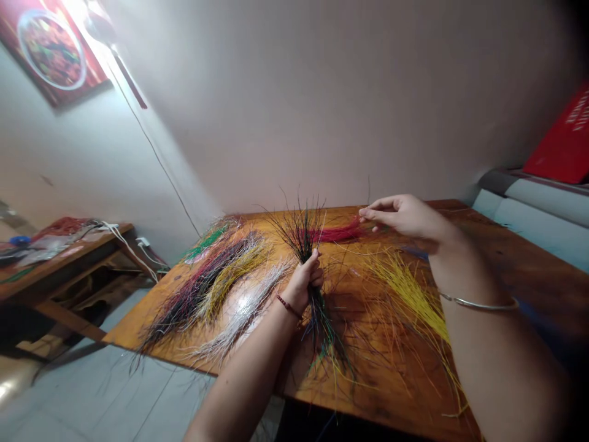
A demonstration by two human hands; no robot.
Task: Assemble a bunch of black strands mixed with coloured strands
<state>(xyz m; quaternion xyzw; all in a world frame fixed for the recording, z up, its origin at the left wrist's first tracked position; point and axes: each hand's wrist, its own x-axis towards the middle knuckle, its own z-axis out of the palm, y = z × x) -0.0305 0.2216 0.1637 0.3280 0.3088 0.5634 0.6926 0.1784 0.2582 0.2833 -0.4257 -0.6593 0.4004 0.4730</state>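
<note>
My left hand [307, 279] is wrapped round a bundle of thin dark wires [304, 236], held upright over the table. Its top ends fan out, and green and other coloured strands spread below the fist. My right hand [396, 216] is raised to the right of the bundle, with thumb and fingertips pinched together. A single thin wire [369, 189] stands up from that pinch. Behind the bundle, close to my right fingertips, lies a bunch of red wires [338, 232]. Yellow wires [414, 288] lie below my right hand, partly hidden by the forearm.
On the wooden table [368, 368], white wires [248, 313], gold wires [234, 276], dark wires [184, 307] and green wires [207, 241] lie left of my hands. Loose orange strands are scattered in front. A second table [59, 252] with cables stands at left; a wall rises behind.
</note>
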